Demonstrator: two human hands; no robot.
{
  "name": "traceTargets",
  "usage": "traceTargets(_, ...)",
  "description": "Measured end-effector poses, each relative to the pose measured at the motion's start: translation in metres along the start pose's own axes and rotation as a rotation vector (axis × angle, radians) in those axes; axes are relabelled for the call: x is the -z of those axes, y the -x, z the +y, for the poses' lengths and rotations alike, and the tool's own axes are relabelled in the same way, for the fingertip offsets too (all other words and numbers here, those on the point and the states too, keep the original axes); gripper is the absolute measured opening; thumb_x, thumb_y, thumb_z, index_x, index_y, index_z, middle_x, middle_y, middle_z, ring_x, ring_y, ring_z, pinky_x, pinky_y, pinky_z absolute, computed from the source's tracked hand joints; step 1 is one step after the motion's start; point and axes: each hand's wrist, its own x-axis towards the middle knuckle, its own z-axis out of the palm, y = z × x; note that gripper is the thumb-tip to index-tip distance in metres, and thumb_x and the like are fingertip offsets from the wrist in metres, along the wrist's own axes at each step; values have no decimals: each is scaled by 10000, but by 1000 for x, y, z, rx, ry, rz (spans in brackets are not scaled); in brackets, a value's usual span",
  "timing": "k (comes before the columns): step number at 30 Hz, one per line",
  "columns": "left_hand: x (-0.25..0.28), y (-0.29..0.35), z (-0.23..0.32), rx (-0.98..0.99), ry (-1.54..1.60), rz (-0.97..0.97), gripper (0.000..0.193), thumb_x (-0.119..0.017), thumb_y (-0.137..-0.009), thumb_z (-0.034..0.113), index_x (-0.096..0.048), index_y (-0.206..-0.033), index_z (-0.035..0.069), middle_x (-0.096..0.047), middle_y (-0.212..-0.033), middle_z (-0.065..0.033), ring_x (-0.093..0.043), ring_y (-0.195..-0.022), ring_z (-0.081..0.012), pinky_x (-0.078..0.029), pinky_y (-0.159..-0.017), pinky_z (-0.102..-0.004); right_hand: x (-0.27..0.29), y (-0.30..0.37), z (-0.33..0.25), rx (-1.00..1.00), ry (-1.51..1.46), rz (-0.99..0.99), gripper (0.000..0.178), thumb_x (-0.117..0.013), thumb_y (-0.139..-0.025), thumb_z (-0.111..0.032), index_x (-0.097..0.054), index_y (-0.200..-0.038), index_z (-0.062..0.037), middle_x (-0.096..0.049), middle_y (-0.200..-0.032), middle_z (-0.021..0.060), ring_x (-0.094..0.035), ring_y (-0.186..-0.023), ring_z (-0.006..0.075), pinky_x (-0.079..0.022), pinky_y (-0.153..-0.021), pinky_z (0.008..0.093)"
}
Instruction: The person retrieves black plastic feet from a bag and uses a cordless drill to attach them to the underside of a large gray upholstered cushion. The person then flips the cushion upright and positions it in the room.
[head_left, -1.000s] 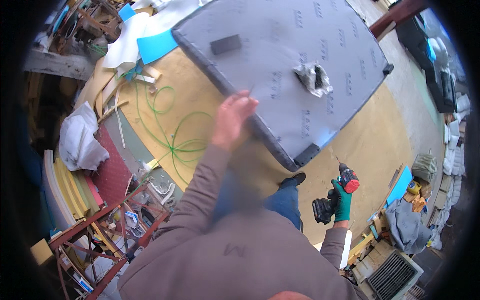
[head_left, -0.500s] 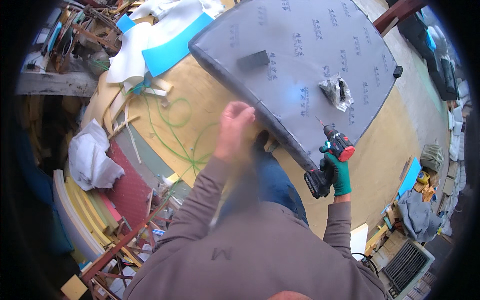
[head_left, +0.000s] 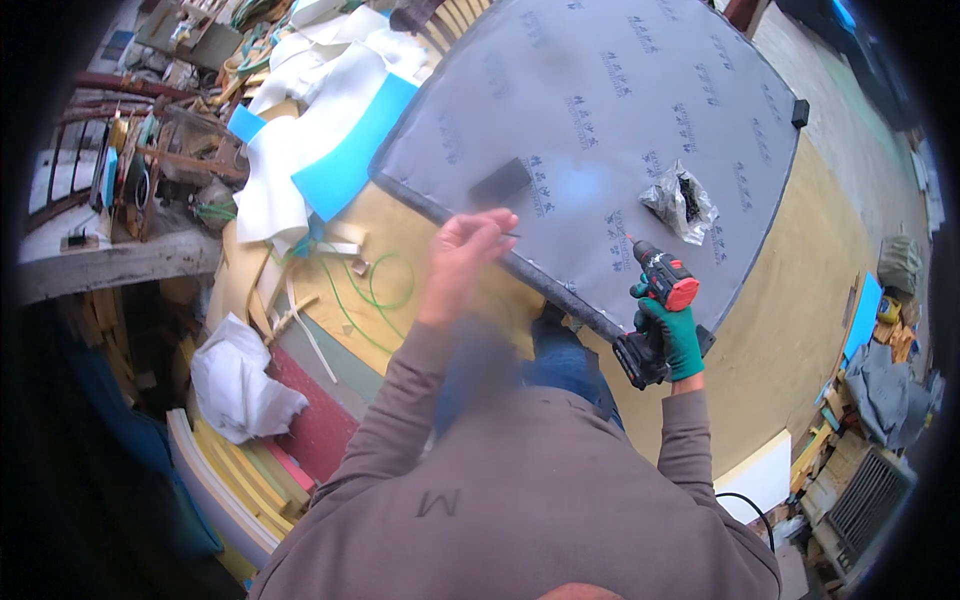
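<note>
In my right hand (head_left: 672,335), which wears a green glove, is a black and red cordless drill (head_left: 662,272) with its bit pointing up and away. My bare left hand (head_left: 468,258) pinches a thin dark screw (head_left: 514,235) just above the near left edge of a large grey-covered panel (head_left: 560,100). A black block (head_left: 501,180) lies on the panel beyond that hand. Farther right, an open silvery bag (head_left: 678,204) holds small dark pieces, too small to make out singly. A second black block (head_left: 800,112) sits at the panel's right corner.
Blue foam (head_left: 355,150) and white sheets (head_left: 275,175) lie to the left. A green cord (head_left: 375,285) loops over the tan floor sheet (head_left: 385,230). Foam strips (head_left: 235,470) and a white bundle (head_left: 245,380) are at lower left; a grilled metal unit (head_left: 865,505) stands at lower right.
The view has shifted, with the left clutter now farther right. My left hand's fingers have turned toward the panel, and the thin screw now shows in them. The drill stays in my right hand.
</note>
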Motion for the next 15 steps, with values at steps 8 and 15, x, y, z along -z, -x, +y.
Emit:
traceTargets(8, -21, -27, 40, -39, -215, -101, 511, -761, -1061, 97, -557, -1511, -34, -814, -1089, -163, -808, -957, -243, -668, -881, -369, -14, 0, 4, 39, -35, 15, 341, -760, -970, -80, -674, -1299, -49, -737, -1123, 34, -669, -753, 117, -554, -659, 285)
traceTargets(15, -5, -69, 51, 46, -144, -99, 383, -722, -1089, 133, -661, -1418, -53, -809, -1160, -190, -807, -995, -251, -663, -875, -361, -50, -8, 17, 50, -8, 86, 317, -775, -965, -98, -696, -1267, -41, -736, -1101, 22, -665, -758, 113, -560, -664, 289)
